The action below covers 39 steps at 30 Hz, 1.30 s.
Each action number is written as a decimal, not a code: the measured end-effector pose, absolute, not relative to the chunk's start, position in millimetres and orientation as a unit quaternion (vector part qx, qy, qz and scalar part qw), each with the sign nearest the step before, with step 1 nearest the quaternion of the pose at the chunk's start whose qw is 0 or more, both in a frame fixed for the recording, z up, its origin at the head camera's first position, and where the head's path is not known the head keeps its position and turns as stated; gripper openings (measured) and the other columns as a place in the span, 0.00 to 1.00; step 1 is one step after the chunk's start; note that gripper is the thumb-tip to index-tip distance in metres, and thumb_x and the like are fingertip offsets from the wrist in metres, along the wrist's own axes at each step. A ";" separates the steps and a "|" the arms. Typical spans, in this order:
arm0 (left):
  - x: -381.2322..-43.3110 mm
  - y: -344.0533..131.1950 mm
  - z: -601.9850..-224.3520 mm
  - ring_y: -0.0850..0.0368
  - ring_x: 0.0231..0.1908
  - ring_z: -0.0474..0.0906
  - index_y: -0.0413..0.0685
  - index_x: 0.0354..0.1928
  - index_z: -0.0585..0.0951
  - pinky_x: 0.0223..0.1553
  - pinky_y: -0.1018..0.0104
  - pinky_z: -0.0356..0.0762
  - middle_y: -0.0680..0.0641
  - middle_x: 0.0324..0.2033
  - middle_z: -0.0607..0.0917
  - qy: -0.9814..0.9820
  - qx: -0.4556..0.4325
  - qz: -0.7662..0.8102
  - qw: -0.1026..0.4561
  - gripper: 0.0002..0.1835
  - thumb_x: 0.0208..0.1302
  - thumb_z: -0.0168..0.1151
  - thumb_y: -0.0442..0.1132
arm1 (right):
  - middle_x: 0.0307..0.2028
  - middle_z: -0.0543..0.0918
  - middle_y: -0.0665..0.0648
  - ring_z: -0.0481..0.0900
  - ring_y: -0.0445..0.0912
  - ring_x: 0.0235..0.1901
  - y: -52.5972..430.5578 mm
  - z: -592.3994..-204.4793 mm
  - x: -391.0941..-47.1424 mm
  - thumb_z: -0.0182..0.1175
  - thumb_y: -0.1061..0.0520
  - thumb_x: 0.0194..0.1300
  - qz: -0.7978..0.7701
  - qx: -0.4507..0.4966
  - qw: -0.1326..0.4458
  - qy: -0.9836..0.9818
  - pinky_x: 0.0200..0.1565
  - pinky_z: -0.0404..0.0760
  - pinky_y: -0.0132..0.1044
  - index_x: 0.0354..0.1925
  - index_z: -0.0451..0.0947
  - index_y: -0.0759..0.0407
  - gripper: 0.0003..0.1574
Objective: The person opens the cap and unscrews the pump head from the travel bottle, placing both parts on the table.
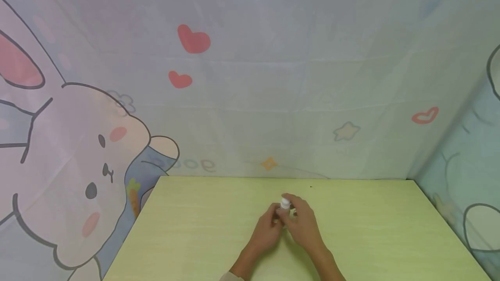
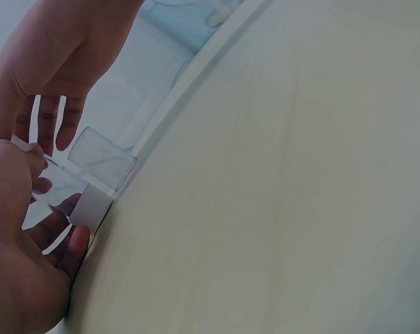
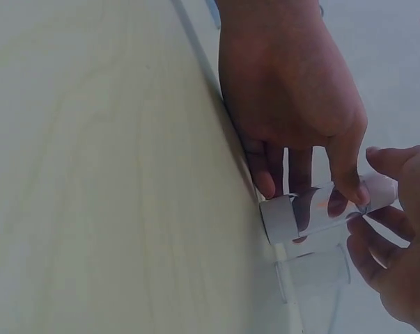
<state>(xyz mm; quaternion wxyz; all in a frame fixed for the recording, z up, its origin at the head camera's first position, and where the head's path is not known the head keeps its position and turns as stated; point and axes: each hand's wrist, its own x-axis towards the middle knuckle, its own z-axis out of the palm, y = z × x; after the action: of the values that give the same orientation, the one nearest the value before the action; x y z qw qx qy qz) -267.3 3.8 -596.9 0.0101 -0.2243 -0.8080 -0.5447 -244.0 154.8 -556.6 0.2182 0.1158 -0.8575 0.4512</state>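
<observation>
The left hand (image 1: 268, 230) grips the body of one small clear bottle (image 3: 321, 211) — and the right hand (image 1: 305, 224) pinches its white cap (image 1: 285, 203). The bottle is about midway between the left and right edges of the bench (image 1: 187, 224). Just beside it is a clear container (image 2: 102, 158) — whether they touch, I cannot tell.

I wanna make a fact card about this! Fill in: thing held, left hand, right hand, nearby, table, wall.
Thing held: clear container with white ends
Left hand: holds the clear middle part
Right hand: fingers around the white top end
Nearby: clear cup-shaped piece
Table: pale yellow-green
Wall: cartoon bunny, red hearts
</observation>
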 end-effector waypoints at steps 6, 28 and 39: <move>-268.0 4.9 -597.4 0.59 0.54 0.84 0.60 0.60 0.78 0.49 0.63 0.83 0.53 0.53 0.88 -0.810 -0.221 -0.544 0.008 0.11 0.81 0.57 0.45 | 0.46 0.87 0.54 0.79 0.46 0.45 153.6 -556.7 -243.6 0.73 0.61 0.68 0.432 0.109 0.228 -0.866 0.45 0.84 0.48 0.61 0.81 0.60 0.25; -267.9 6.3 -601.9 0.58 0.55 0.83 0.61 0.62 0.78 0.52 0.61 0.81 0.53 0.57 0.87 -0.815 -0.212 -0.540 0.003 0.13 0.81 0.57 0.50 | 0.51 0.87 0.56 0.79 0.47 0.46 153.3 -560.6 -240.3 0.68 0.64 0.71 0.433 0.132 0.235 -0.860 0.43 0.85 0.42 0.63 0.80 0.59 0.24; -268.9 6.3 -599.3 0.58 0.56 0.83 0.61 0.61 0.78 0.52 0.62 0.81 0.53 0.57 0.87 -0.810 -0.221 -0.542 0.011 0.12 0.81 0.58 0.48 | 0.44 0.87 0.50 0.78 0.43 0.43 154.8 -555.4 -243.2 0.67 0.62 0.73 0.431 0.129 0.225 -0.864 0.43 0.83 0.40 0.61 0.82 0.58 0.20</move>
<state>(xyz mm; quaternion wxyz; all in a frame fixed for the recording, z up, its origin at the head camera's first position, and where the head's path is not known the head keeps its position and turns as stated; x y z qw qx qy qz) -268.9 6.3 -599.3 0.0105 -0.2211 -0.8105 -0.5423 -243.2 154.8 -555.4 0.2253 0.1293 -0.8644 0.4306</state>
